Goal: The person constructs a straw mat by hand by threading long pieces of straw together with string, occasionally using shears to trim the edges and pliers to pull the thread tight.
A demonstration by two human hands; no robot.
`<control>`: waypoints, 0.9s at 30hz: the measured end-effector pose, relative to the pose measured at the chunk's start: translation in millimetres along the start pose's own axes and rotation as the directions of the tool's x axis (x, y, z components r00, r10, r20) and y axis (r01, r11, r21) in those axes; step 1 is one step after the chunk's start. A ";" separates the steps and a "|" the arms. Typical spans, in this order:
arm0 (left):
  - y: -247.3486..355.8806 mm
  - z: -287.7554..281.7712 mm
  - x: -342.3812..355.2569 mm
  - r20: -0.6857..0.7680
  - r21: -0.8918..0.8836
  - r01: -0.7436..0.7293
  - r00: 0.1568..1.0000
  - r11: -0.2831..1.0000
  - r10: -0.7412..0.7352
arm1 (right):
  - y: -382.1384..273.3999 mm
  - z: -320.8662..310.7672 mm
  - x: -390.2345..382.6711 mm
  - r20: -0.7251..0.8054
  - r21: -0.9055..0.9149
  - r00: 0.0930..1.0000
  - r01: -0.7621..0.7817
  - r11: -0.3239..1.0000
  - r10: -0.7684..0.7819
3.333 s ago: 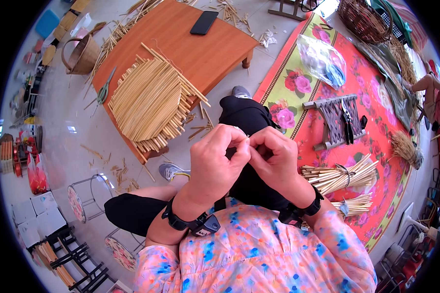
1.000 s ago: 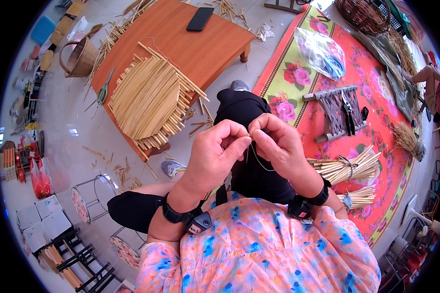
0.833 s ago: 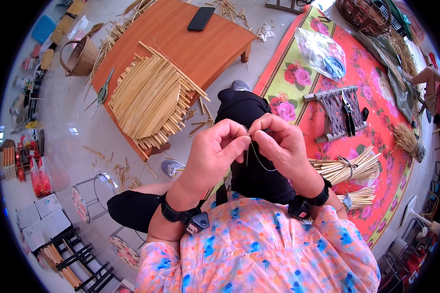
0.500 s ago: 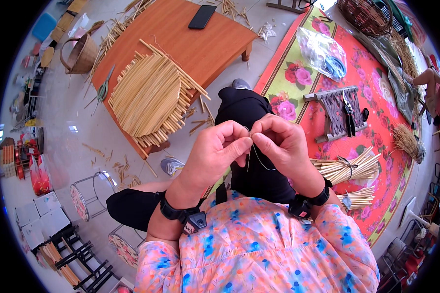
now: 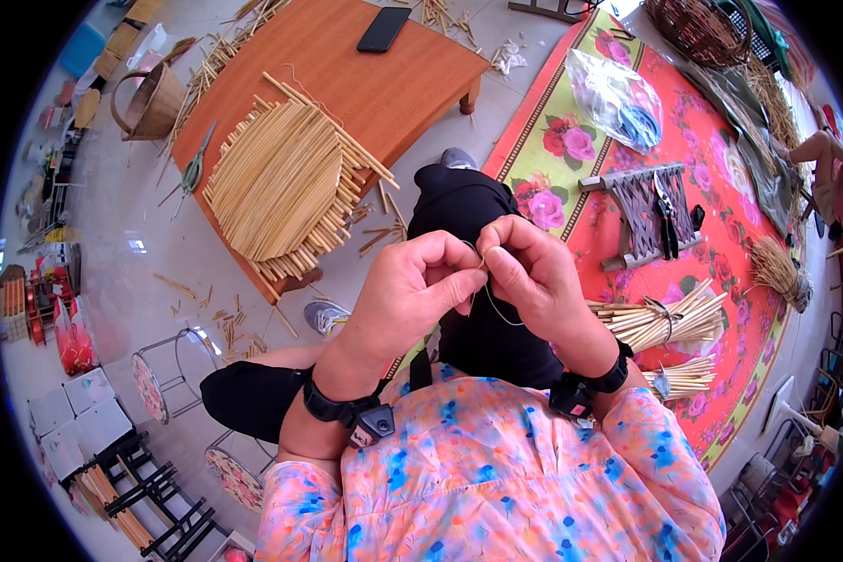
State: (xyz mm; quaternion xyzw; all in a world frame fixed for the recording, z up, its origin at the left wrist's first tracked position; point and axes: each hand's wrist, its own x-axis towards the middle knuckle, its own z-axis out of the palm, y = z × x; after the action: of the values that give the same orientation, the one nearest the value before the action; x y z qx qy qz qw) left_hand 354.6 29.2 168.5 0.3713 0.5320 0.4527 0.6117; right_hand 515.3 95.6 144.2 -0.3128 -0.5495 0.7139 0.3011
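Over my lap, my left hand and my right hand meet fingertip to fingertip, each in a pinch. Between them runs a thin pale thread, which hangs in a loop below my right fingers. Whether a needle is in the pinch is too small to make out. On the wooden table, ahead and to the left, lies a rounded mat of straw stalks with uneven stalk ends round its edge. A pair of scissors rests at the table's left edge.
A black phone lies on the table. At right, a flowered red cloth carries a small folding stool with pliers on it, a clear plastic bag and tied stalk bundles. A wicker basket stands left.
Both hands stay together, with only slight finger movement; the right index finger has lifted a little. The thread's hanging loop has shifted slightly. The whole view has moved a little.
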 end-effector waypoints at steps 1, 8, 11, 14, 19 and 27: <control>-0.7 0.2 0.3 -0.004 -0.001 -0.010 1.000 1.000 0.010 | -0.3 0.4 -0.3 0.007 0.053 0.999 -0.035 0.998 0.035; -2.3 0.4 0.7 -0.043 -0.003 -0.047 0.998 0.999 0.047 | 3.1 -0.5 -1.2 0.104 0.306 0.987 -0.148 0.941 0.122; -3.6 -0.8 1.3 -0.096 -0.025 -0.122 0.988 0.992 0.119 | 3.6 -0.1 -0.8 0.060 0.216 0.992 -0.124 0.968 0.114; -6.4 -3.0 3.9 -0.157 -0.020 -0.191 0.970 0.981 0.186 | -0.1 1.8 -3.6 0.030 0.074 0.985 -0.172 0.982 0.170; -7.1 -4.1 4.1 -0.188 -0.006 -0.252 0.951 0.968 0.247 | 1.3 9.2 -2.3 -0.010 -0.140 1.000 0.009 0.990 -0.010; 43.4 -6.1 -29.5 0.118 0.314 -0.503 0.862 0.806 0.492 | -25.6 -7.1 -20.6 0.123 -0.107 0.964 0.249 0.963 -0.236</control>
State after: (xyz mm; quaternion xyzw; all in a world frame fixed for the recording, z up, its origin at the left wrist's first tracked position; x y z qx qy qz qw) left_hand 340.9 14.6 217.4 0.6025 0.4754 0.4945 0.4080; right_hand 535.8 89.4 170.1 -0.2214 -0.6416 0.6528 0.3363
